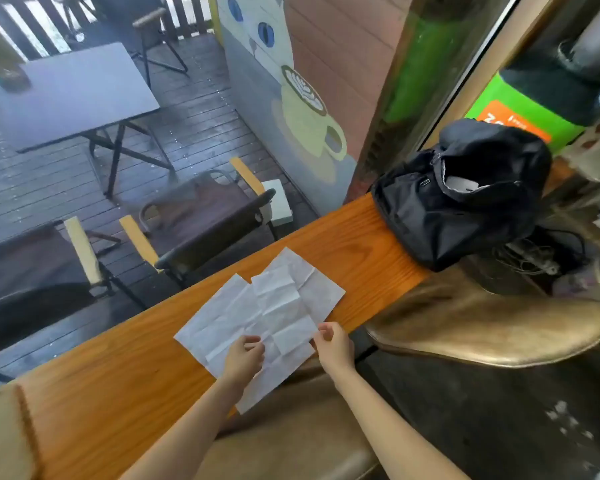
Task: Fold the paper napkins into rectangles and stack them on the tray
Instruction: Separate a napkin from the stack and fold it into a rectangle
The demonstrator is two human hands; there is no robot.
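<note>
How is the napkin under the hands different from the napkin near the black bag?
The top napkin lies over the others, both hands at its near edge; the far napkin is partly covered and untouched. The top napkin hangs off the wooden counter; the far one lies fully on it. Both are white, unfolded and creased.

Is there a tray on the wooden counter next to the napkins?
No, the wooden counter holds only the unfolded napkins and a black backpack; no tray shows.

Two bare forearms and hands (245, 355) (no sleeves, rings, or watch in sight).
</note>
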